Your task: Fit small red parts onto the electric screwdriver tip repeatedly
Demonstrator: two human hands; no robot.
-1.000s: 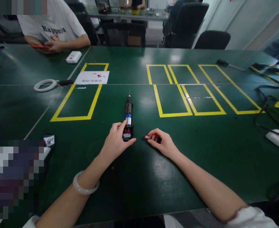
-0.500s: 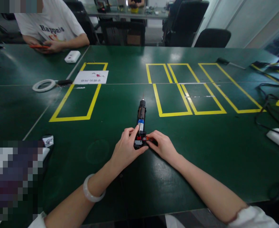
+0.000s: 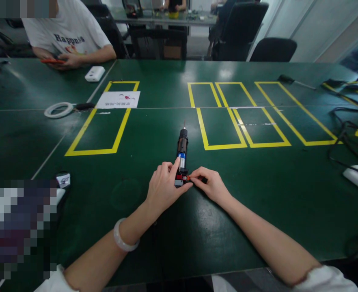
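Observation:
A black cylindrical tool (image 3: 182,149) with a blue band and a thin tip lies on the green table (image 3: 154,227), pointing away from me. My left hand (image 3: 163,188) grips its near end, fingers wrapped round the base. My right hand (image 3: 210,184) pinches a small red and orange part (image 3: 187,177) and presses it against the right side of the tool's base. A pale bangle sits on my left wrist.
Yellow tape rectangles (image 3: 218,127) mark the table to the left and right. A roll of white tape (image 3: 58,109), a paper sheet (image 3: 119,99) and a white box (image 3: 95,73) lie far left. Cables (image 3: 346,134) lie at the right. A person in a white shirt (image 3: 66,32) sits opposite.
My left hand slid the tool to the right across the table. My right hand brought the small red part from the table surface up against the tool's base.

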